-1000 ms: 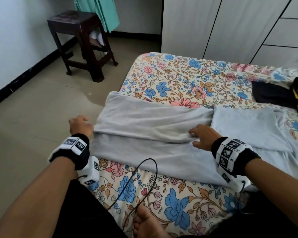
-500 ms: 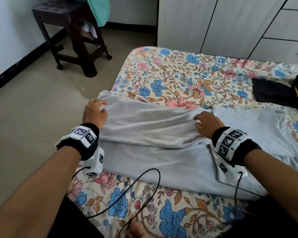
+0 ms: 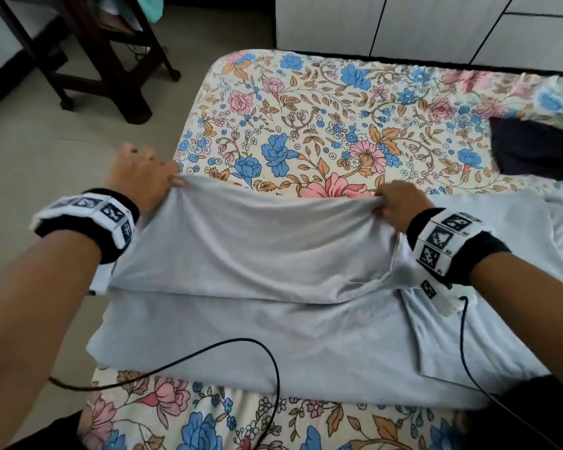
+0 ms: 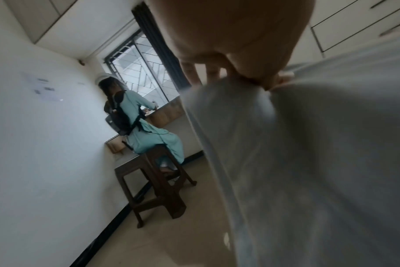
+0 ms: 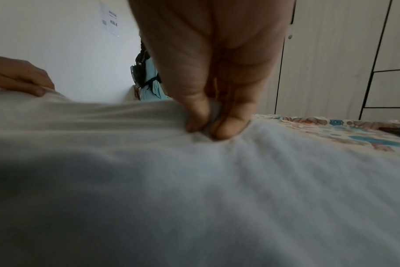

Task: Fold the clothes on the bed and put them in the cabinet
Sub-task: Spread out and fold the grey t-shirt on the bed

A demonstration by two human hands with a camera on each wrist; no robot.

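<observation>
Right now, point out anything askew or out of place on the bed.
Nothing is spilled or damaged. The grey shirt lies mid-fold, its far edge pinched up by the left hand and right hand. A black cable loops across it and could get folded in. A dark garment waits unfolded at far right.

Head view I saw was bright and evenly daylit, soft shadows, edges bowed. Left wrist view was dim, backlit by the window [image 4: 139, 66], cloth [image 4: 320, 162] smeared. Right wrist view was dim, near fabric out of focus.
</observation>
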